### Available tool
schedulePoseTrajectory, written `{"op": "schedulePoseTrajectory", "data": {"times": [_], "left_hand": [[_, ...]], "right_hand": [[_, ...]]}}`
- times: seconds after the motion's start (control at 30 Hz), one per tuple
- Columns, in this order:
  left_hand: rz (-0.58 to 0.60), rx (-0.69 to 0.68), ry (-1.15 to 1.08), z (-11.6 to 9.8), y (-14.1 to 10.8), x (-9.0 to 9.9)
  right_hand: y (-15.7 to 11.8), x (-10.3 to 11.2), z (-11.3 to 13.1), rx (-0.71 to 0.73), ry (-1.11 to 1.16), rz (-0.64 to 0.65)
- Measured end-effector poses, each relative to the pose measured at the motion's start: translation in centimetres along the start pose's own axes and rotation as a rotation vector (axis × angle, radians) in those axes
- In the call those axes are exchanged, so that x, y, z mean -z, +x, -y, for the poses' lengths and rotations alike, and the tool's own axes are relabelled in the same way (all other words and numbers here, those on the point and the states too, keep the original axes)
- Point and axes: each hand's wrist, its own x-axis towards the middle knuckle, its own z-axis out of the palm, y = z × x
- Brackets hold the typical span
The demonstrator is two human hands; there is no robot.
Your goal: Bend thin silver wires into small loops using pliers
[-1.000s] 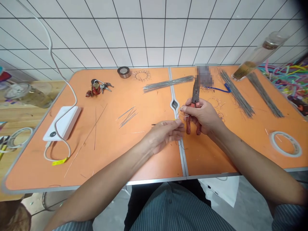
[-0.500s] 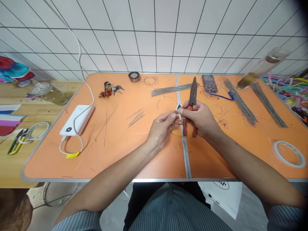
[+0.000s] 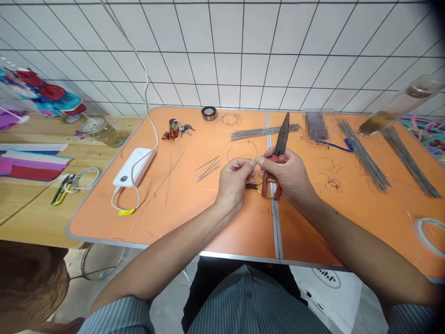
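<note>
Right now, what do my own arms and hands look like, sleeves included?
Your left hand and right hand are bare, without gloves. The left sleeve and right sleeve are blue-grey with thin pale stripes, ending around the elbows.

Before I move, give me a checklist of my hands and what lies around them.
1. Pliers in the right hand: ok, gripped, tips up.
2. Wire loop at the left hand: ok, it stands out beyond the fingertips.
3. Loop's ends: cannot tell, hidden by the fingers.
4. Space beneath the hands free: not ok, a yellow-handled tool lies there, partly hidden.
5. Power bank out of the way: ok, well left of both hands.
6. Keys apart from both hands: ok, farther back on the left.
</note>
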Motion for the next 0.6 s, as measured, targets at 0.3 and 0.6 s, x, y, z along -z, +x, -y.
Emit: {"op": "schedulePoseTrajectory", "data": {"times": [0.3, 0.6], "left_hand": [[-0.058, -0.003, 0.013, -1.9, -0.5, 1.7], [-0.040, 0.045, 0.179, -3.7, 0.1, 5.1]], "right_hand": [[-1.7, -1.9, -0.9, -0.155, -0.048, 0.186], [-0.9, 0.6, -0.3, -0.405, 0.146, 0.212]]}}
